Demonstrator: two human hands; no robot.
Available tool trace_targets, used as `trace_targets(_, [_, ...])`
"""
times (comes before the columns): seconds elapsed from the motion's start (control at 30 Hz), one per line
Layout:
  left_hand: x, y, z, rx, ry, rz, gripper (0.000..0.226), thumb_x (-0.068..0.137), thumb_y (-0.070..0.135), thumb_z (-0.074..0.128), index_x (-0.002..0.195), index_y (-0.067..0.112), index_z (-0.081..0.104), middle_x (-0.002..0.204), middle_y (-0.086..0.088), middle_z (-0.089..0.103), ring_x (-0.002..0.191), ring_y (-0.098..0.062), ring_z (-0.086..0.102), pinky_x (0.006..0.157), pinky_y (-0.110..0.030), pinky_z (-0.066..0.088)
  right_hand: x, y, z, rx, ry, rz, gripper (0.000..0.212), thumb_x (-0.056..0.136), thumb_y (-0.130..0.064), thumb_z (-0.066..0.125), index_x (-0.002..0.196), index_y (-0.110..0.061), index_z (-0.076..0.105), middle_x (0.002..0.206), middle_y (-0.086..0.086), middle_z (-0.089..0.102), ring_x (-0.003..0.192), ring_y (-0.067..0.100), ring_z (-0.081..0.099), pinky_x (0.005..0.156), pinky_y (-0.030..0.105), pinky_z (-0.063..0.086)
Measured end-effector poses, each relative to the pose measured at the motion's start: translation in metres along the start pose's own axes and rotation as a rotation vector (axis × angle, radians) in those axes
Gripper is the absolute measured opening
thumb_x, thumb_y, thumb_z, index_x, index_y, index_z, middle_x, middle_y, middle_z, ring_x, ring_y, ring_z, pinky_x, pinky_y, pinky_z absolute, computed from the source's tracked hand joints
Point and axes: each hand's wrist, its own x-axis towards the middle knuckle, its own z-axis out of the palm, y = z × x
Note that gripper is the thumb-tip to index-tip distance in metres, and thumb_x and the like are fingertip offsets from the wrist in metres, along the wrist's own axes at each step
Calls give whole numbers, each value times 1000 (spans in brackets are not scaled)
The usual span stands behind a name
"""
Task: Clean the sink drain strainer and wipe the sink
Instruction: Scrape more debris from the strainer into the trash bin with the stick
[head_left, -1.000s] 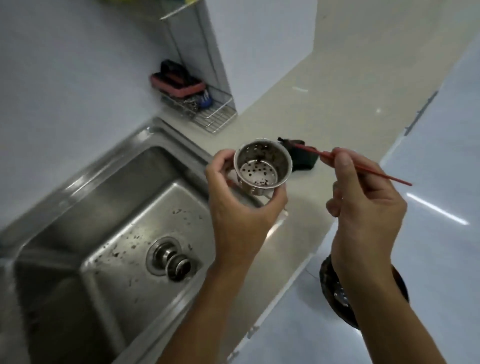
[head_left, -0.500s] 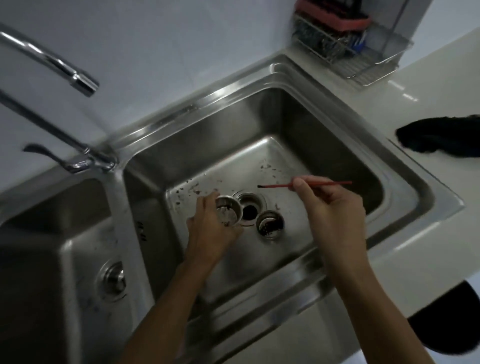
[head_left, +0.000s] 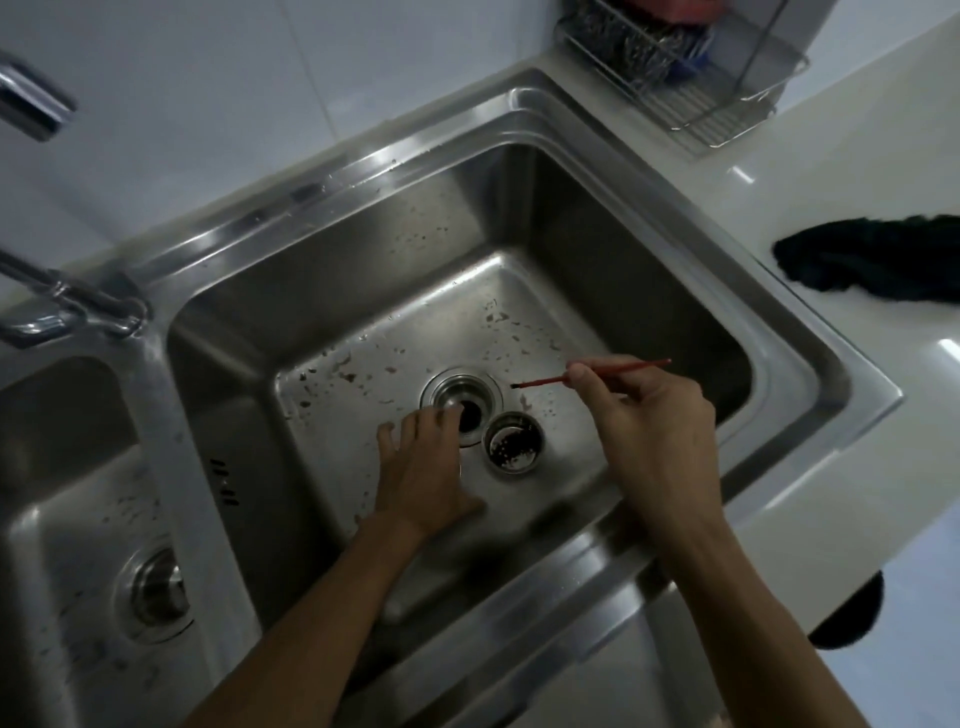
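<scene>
Strainer (head_left: 512, 443) sits on the sink (head_left: 545, 291) floor, dark specks inside, just right of the left hand's (head_left: 423, 467) loose, empty fingers; right hand (head_left: 649, 415) pinches a red stick (head_left: 592, 373).

Both bare forearms reached forward and down. The left hand (head_left: 423, 462) lay palm-down, fingers spread loosely, holding nothing visible. The right hand (head_left: 649, 421) pinched a thin red stick (head_left: 540, 383) between thumb and fingertips.
</scene>
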Motion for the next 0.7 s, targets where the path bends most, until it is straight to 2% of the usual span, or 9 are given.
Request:
trace_targets(0.07, [12,12,1,-7,16,89,118,62,67,82,157,28,24,157,1,36,144,-22,34,116,-51,15,1,-2,-5,18,18,6,15,94,-35,67,101,-29,78,99,-18,75,84,-3,69,79,25,59])
trace_targets(0.13, [22,23,5,-22,10,121,111,66,65,81,156,27,29,157,2,39,146,-20,35,117,-52,14,1,-2,-12,30,22,5,16,94,-34,66,102,-26,78,100,-19,75,92,-3,69,88,27,58])
trace_targets(0.3, [30,42,10,-156,47,85,82,77,52,80,146,27,43,149,4,50,142,-20,42,115,-46,14,-1,6,-38,59,56,-33,16,93,-36,65,99,-29,78,97,-25,72,93,-8,67,85,15,54])
trace_targets(0.4, [30,63,-13,-306,140,29,73,73,45,82,135,26,50,136,7,57,134,-17,48,116,-44,18,-2,10,-56,63,93,-54,14,93,-35,65,100,-30,76,95,-28,70,92,-12,66,82,8,53])
trace_targets(0.47, [29,85,-40,-389,238,34,72,69,38,83,131,26,50,127,9,60,126,-15,52,113,-39,22,-3,10,-73,93,141,-71,14,94,-35,67,100,-30,78,93,-26,72,85,-13,66,75,3,50])
trace_targets(0.57, [25,132,-88,-448,364,116,75,66,36,86,131,28,50,123,11,62,119,-12,55,109,-35,27,-5,8,-107,170,225,-99,11,93,-35,71,99,-32,80,88,-22,75,76,-10,66,66,3,47])
trace_targets(0.7, [14,219,-143,-498,458,314,72,67,46,88,129,30,55,121,16,63,118,-9,57,107,-41,36,-15,12,-179,317,317,-145,8,93,-34,72,96,-36,80,93,-23,77,86,1,71,72,11,53])
